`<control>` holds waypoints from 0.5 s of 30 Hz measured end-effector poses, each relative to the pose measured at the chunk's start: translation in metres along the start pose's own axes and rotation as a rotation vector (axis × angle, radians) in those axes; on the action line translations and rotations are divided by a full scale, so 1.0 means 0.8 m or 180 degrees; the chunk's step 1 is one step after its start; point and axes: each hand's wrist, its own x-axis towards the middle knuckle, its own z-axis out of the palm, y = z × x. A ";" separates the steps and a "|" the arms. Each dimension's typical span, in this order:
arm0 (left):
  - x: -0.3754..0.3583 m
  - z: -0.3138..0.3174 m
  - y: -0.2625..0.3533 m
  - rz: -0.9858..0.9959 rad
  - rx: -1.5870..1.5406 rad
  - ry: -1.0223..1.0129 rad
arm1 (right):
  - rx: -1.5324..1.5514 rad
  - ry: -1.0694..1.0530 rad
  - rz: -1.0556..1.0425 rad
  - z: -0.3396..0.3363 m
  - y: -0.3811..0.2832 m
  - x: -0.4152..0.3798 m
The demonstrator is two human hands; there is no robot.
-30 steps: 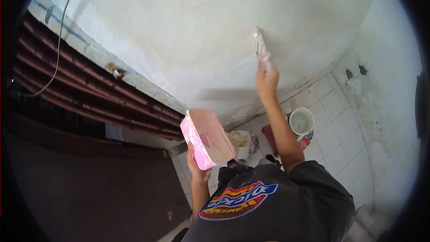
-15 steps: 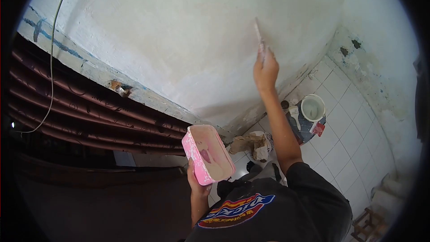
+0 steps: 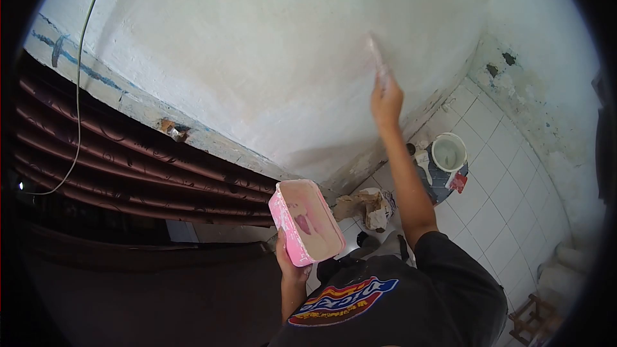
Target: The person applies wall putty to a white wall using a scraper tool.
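Note:
My left hand [image 3: 292,262] grips the side of a pink plastic tub [image 3: 292,234], its rim and wall smeared with white. Pale, creamy paste [image 3: 318,241] coats the inside, and a pink patch of the bottom shows through. Up at the wall [image 3: 257,58], my right hand [image 3: 387,101] is closed round a putty knife [image 3: 378,54], whose thin blade lies edge-on against or very near the pale surface. The blade is slightly blurred.
A white bucket [image 3: 449,152] with cloudy water stands on a dark stool on the tiled floor [image 3: 479,202], beside a red-handled tool [image 3: 457,183]. A crumpled paper bag [image 3: 375,209] sits below. Dark red curtains [image 3: 141,160] and a hanging cable [image 3: 78,83] are at left; a wooden stool [image 3: 532,318] at lower right.
My right hand and the putty knife have shifted slightly down and right along the wall. The tub in my left hand appears a little further right as the view moves slightly.

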 end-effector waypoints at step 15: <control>0.000 0.012 0.001 -0.0082 -0.0134 0.0062 | 0.0105 0.0015 -0.0236 0.011 0.015 -0.046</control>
